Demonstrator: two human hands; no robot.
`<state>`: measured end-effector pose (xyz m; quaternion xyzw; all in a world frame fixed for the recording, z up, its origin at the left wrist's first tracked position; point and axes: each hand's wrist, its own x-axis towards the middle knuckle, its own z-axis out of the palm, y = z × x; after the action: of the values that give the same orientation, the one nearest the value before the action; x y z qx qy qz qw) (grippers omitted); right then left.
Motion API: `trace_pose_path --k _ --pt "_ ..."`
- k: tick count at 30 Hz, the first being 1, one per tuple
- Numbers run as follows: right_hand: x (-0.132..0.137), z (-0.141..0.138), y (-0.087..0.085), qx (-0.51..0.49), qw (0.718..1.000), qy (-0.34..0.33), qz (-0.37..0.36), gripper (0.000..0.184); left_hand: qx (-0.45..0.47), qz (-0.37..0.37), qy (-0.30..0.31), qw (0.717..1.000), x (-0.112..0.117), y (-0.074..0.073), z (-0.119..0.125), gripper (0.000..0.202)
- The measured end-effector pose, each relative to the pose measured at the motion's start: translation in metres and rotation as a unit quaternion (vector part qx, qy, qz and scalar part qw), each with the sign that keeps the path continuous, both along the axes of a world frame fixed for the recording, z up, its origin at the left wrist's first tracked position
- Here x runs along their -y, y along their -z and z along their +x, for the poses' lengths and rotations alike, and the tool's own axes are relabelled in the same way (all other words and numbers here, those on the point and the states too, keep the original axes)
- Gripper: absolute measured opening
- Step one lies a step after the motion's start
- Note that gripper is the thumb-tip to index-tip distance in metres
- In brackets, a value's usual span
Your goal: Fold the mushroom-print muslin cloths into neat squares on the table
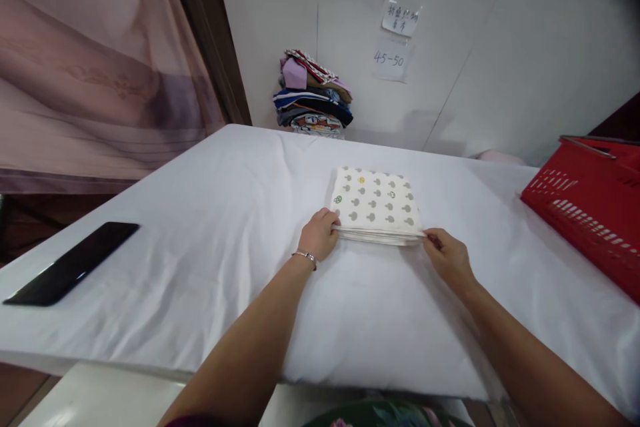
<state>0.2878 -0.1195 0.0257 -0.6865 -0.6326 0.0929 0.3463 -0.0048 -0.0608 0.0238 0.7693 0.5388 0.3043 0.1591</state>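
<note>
A folded cream cloth (375, 203) with rows of grey tree-like prints and a few green and yellow ones lies flat in several layers on the white-covered table (210, 227). My left hand (320, 232), a bracelet at its wrist, pinches the cloth's near left corner. At the near right corner, my right hand (447, 255) has the edge between thumb and fingers. The layered folds show along the side facing me.
A red plastic basket (590, 207) stands at the right end. On the left lies a flat black glossy panel (75, 263). Folded fabrics (314, 97) are stacked behind the table's back edge, against a wall with paper notes (395, 40). A pink curtain (100, 67) hangs at left.
</note>
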Motion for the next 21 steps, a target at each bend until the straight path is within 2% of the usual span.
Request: trace_pose_path --k 4,9,11,14,21 --pt "-0.0027 0.0005 -0.0002 -0.024 0.999 0.022 -0.022 0.019 -0.009 -0.002 -0.005 1.0 0.0001 -0.0009 0.0013 0.019" --pt "-0.0015 -0.001 0.0004 -0.06 0.996 -0.005 -0.065 0.021 -0.001 -0.004 0.003 1.0 -0.0007 -0.0002 0.0005 0.019" --pt "-0.0019 0.0008 0.0005 -0.067 0.996 -0.006 -0.052 0.022 -0.001 -0.006 0.004 1.0 -0.0004 -0.0007 0.0005 0.02" --pt "-0.0022 0.0033 0.0026 -0.04 0.999 0.005 -0.014 0.022 -0.01 -0.014 -0.001 1.0 0.0004 -0.0021 0.0014 0.02" --pt "0.0025 0.0034 0.0058 0.078 0.991 -0.011 -0.104 0.024 -0.014 -0.015 0.003 1.0 0.0013 -0.0022 0.0008 0.02"
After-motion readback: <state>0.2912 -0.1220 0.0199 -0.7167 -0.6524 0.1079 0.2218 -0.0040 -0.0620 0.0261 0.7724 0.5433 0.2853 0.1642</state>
